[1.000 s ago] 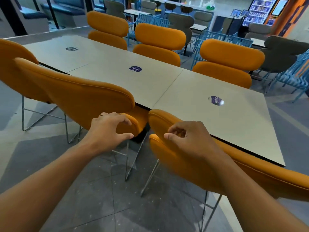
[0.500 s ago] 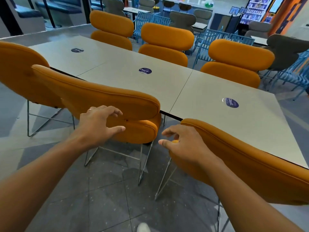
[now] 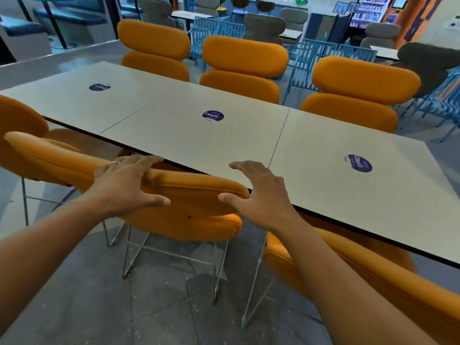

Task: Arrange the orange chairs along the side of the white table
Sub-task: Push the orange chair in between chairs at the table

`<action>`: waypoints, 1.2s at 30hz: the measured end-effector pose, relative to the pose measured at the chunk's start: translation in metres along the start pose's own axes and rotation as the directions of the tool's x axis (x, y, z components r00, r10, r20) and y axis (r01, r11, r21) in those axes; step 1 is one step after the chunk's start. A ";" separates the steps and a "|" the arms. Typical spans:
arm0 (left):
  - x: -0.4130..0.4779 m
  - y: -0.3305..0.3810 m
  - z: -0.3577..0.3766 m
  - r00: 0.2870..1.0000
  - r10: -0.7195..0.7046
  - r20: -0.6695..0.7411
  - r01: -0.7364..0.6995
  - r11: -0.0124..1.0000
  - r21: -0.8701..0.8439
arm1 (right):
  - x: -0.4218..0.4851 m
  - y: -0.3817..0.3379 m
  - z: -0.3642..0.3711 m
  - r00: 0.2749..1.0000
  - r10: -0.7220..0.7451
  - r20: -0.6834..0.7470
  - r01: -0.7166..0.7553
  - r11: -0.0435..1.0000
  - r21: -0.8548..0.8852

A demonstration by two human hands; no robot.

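A long white table (image 3: 189, 135) carries three round purple stickers. Three orange chairs stand along its far side (image 3: 245, 56). On the near side, the middle orange chair (image 3: 194, 197) has its backrest at the table edge. My left hand (image 3: 124, 180) lies over the top of that backrest, fingers stretched forward and thumb on the near face. My right hand (image 3: 258, 195) is spread at the backrest's right end, thumb against it and fingers out over the table edge. Another orange chair (image 3: 373, 277) sits to the right, under my right forearm, and a third (image 3: 17, 125) at far left.
Thin metal legs (image 3: 171, 252) of the near chairs stand on the grey tiled floor. Blue metal chairs (image 3: 308, 53), grey upholstered chairs (image 3: 263, 26) and small tables fill the room behind. A vending machine (image 3: 368, 8) stands at the back right.
Both hands have moved forward onto the middle chair's backrest. My right hand has left the right chair. The middle chair now sits closer to the table edge.
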State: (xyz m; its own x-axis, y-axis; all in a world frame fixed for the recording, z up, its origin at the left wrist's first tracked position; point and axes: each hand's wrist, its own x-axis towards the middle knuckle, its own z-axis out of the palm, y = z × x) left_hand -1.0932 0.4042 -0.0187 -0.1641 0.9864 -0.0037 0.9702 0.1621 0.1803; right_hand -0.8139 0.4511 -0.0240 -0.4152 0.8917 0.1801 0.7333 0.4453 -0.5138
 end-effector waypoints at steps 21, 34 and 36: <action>0.074 -0.059 -0.005 0.872 0.389 0.298 -0.401 0.916 -0.023 | 0.077 -0.070 0.065 0.919 0.265 0.293 -0.134 0.907 -0.400; 0.073 -0.124 -0.011 0.832 0.530 0.163 -0.536 0.844 -0.008 | 0.066 -0.112 0.095 0.895 0.447 -0.004 -0.393 0.783 -0.482; 0.073 -0.137 -0.013 0.866 0.478 0.146 -0.488 0.872 0.037 | 0.068 -0.113 0.093 0.888 0.459 0.005 -0.399 0.778 -0.485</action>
State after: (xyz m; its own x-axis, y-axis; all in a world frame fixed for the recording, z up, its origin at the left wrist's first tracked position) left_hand -1.2401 0.4535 -0.0307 0.3478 0.9356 -0.0609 0.9328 -0.3388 0.1227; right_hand -0.9752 0.4538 -0.0318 -0.0349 0.9962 -0.0800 0.9975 0.0298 -0.0644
